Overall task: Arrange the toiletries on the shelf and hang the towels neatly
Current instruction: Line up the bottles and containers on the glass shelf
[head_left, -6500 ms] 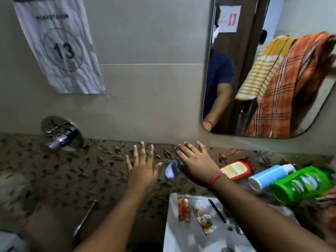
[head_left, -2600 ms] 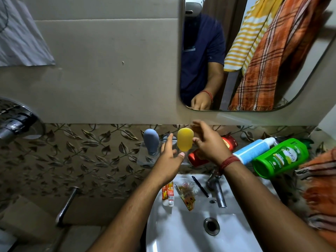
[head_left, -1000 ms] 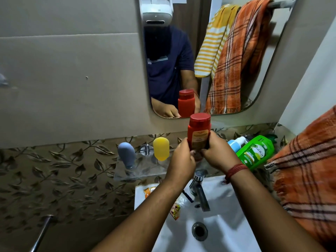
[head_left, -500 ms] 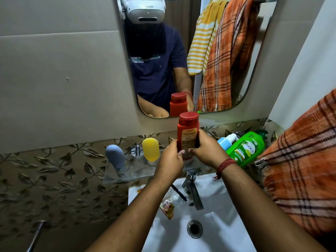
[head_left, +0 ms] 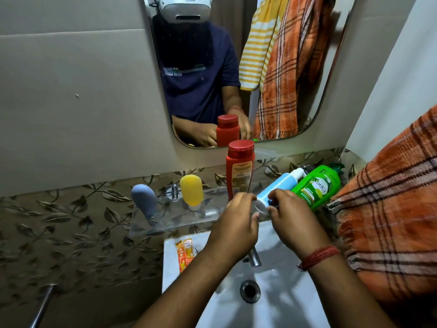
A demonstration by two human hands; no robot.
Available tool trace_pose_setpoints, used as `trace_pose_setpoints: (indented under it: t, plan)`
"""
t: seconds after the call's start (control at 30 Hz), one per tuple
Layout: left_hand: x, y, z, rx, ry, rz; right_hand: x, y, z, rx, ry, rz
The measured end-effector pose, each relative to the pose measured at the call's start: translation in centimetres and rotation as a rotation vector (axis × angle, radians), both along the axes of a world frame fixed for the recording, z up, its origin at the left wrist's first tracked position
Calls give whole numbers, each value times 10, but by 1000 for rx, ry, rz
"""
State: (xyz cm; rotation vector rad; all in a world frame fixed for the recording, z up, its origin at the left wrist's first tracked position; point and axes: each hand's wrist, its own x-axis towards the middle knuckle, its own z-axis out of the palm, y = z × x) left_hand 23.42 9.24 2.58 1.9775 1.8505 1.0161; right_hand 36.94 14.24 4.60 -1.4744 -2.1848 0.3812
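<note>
1. From the head view, we see the blue bottle (head_left: 275,189) lying tilted on the glass shelf (head_left: 170,215), beside the green bottle (head_left: 316,187).
2. Our left hand (head_left: 236,223) and right hand (head_left: 292,217) both pinch its near end, just right of the upright red bottle (head_left: 239,171).

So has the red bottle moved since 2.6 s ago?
Yes. The red bottle lay on the glass shelf then, beside the blue bottle; now it stands upright there, right of the yellow tube.
</note>
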Motion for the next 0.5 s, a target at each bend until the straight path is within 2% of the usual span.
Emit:
trace_pose_setpoints:
  t: [0.27,0.5]
  plan:
    - [24,38,16,-114,394,-98,-1,-6,2,-86,9,21]
    - [31,46,18,-103,469,-2,-1,-7,7,-249,159,-29]
